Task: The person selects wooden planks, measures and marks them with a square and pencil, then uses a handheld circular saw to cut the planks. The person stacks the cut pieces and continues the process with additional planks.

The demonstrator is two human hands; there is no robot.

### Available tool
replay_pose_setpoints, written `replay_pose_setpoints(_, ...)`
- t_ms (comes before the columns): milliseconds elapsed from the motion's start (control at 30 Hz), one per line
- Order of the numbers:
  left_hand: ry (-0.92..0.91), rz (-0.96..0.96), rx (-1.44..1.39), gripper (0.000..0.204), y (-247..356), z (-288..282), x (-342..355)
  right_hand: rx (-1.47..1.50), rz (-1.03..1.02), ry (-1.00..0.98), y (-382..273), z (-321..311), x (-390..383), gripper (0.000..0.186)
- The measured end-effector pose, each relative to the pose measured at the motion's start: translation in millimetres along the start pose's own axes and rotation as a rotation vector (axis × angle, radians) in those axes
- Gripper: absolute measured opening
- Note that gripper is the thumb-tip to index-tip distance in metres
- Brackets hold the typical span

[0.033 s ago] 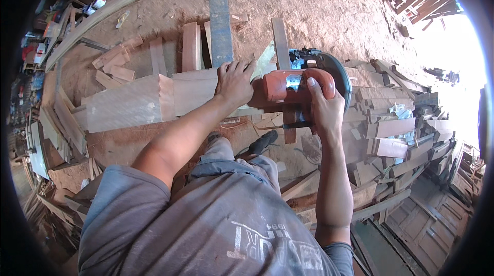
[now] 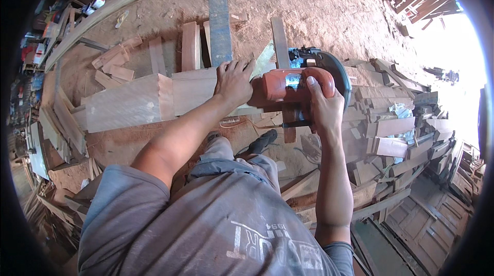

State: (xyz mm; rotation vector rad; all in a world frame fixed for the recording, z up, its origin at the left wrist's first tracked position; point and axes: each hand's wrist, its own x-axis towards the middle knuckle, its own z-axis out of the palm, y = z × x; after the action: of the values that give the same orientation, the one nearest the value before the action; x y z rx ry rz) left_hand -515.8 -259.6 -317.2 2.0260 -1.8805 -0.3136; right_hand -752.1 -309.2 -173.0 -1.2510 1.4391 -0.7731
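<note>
Right hand (image 2: 323,105): you're gripping the red circular saw (image 2: 293,84), set on the plank (image 2: 154,98)
Left hand (image 2: 234,81): flat, pressing the plank beside the saw; a kickback could reach your fingers

Daylight floods in from the right of the frame, blown out to white glare at the right edge. The left side sits dim. Fisheye distortion bends straight edges near the rim, with black corners. The centre is sharp.
</note>
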Motion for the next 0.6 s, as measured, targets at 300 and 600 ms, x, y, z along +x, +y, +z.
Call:
replay_pose_setpoints(300, -0.002, 0.007, -0.019, 0.073, -2, 4, 0, -0.017, 0.051, 0.012, -2, 2, 6, 0.026)
replay_pose_setpoints(600, 0.009, -0.005, -0.015, 0.074, -1, 3, -2, -0.037, 0.005, 0.035, -9, 11, 19, 0.025)
